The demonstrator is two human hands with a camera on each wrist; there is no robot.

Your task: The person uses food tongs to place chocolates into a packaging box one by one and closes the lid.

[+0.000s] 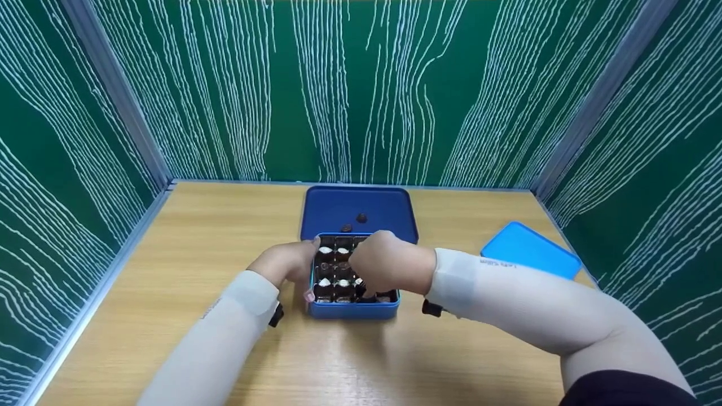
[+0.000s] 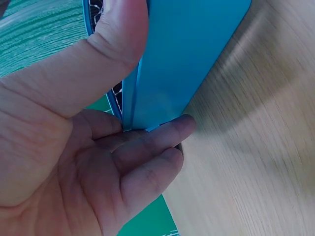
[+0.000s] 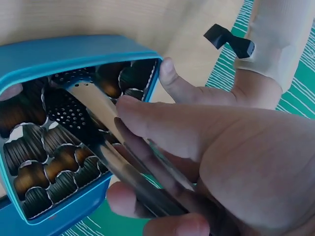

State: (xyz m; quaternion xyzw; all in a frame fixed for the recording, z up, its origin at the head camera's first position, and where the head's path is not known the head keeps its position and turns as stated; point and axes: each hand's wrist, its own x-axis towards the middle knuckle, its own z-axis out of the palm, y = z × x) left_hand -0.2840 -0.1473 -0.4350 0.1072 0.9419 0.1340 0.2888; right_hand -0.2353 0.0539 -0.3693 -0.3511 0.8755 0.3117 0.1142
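A blue box (image 1: 354, 312) stands on the table, its brown plastic insert (image 1: 334, 258) divided into cups that hold chocolates, some topped with white. My left hand (image 1: 286, 262) grips the box's left side; in the left wrist view the thumb lies over the rim while the fingers bend at the far corner. With my right hand (image 1: 389, 265) I hold metal tongs (image 3: 135, 184), whose black perforated tips (image 3: 69, 115) reach down into the insert's near right part. Whether anything sits between those tips I cannot tell. The right hand hides part of the insert in the head view.
Behind the box lies a dark blue lid (image 1: 327, 206) bearing two small dark chocolates (image 1: 361, 217). A bright blue flat lid or tray (image 1: 530, 248) rests at the table's right edge. Green panels (image 1: 361, 90) with white lines enclose the wooden table (image 1: 237, 220) at the back and sides.
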